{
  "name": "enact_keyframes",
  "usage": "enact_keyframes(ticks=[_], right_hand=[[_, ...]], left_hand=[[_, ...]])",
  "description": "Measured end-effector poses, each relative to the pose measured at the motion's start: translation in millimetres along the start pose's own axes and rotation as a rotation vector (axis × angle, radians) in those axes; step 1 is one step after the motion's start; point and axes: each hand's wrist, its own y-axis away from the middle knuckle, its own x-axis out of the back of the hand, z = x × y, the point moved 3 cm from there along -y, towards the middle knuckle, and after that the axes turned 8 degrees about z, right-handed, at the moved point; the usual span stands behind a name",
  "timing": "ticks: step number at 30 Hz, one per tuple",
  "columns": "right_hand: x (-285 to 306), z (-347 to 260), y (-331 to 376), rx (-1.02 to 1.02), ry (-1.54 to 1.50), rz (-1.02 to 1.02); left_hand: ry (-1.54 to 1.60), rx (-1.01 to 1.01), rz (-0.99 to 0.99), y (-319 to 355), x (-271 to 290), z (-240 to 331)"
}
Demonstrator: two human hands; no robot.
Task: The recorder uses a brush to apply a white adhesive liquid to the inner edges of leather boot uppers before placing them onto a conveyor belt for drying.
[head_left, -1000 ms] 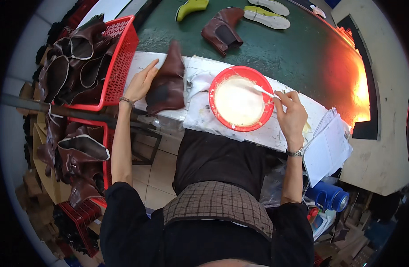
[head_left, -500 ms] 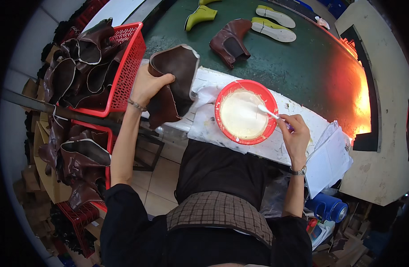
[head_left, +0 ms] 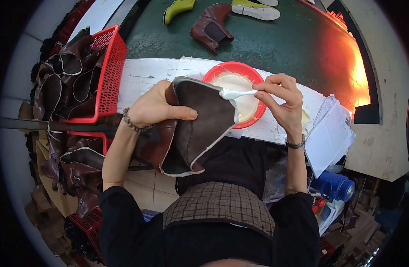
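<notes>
My left hand (head_left: 157, 107) grips a brown leather boot upper (head_left: 198, 118), thumb lying across its inner face. Pale edging runs along the upper's open rim. Between the closed fingers of my right hand (head_left: 282, 98) is a small white brush (head_left: 240, 93), and its whitened tip touches the upper's edge. Behind and partly hidden by the upper stands a red bowl (head_left: 262, 111) holding creamy white paste (head_left: 247, 102), with smears up its inner wall.
Red baskets (head_left: 111, 71) at the left hold several brown boot uppers (head_left: 71, 62). A brown ankle boot (head_left: 212, 27) and yellow-green shoes (head_left: 178, 9) rest on the green surface (head_left: 275, 49). Papers (head_left: 331, 133) hang at the right, above a blue flask (head_left: 333, 186). A glowing orange heater (head_left: 358, 80) sits beyond.
My left hand has brought the boot upper right and nearer. The brush has left the paste in the bowl and now meets the upper's edge. The view has shifted somewhat.
</notes>
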Motion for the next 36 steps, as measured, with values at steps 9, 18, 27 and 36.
enact_keyframes(ticks=[9, 18, 27, 36], right_hand=[[-11, -6, 19, -0.125, -0.008, 0.165], [-10, 12, 23, -0.508, -0.064, 0.134], [-21, 30, 35, -0.177, 0.612, -0.094], [2, 27, 56, -0.428, 0.419, 0.029]], left_hand=[[0.012, -0.291, 0.449, 14, 4, 18], [-0.227, -0.421, 0.695, -7, 43, 24], [-0.853, -0.335, 0.611, -32, 118, -120], [-0.902, -0.39, 0.746, -23, 106, -128]])
